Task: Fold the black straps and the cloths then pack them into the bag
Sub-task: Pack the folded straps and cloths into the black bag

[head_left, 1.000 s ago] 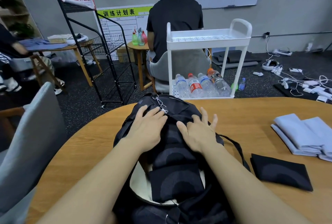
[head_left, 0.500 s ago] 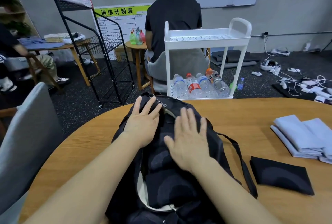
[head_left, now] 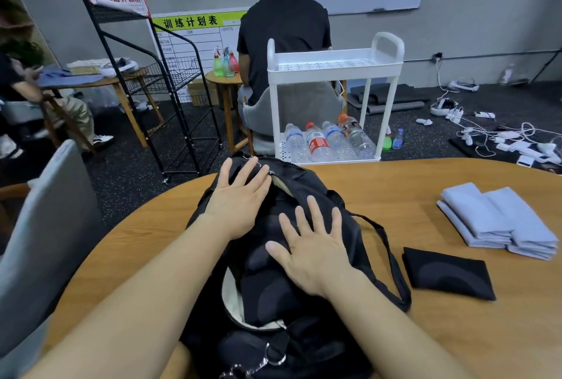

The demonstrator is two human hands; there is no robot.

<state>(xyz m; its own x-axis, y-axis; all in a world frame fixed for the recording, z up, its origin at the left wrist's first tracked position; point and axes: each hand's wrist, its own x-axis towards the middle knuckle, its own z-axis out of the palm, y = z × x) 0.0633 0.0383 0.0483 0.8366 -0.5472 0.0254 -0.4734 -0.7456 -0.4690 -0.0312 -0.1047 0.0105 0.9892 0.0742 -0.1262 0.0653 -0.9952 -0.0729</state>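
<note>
We press both hands flat, fingers straight: left hand [head_left: 240,205] and right hand [head_left: 313,252] on the black bag [head_left: 349,226] lying on the tabletop [head_left: 425,181], gripping nothing.

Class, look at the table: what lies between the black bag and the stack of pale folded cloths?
In the head view, one folded black cloth lies on the table between the bag and the pale cloths; otherwise only bare tabletop.

My table [head_left: 425,333] was smooth wood with a soft sheen. The bag [head_left: 319,196] under my hands was matt black cloth with a pale lining and shiny metal zipper pulls [head_left: 258,362]. The folded black strap [head_left: 447,273] looked like matt fabric; the stacked cloths [head_left: 498,220] were smooth, pale blue textile.
</note>
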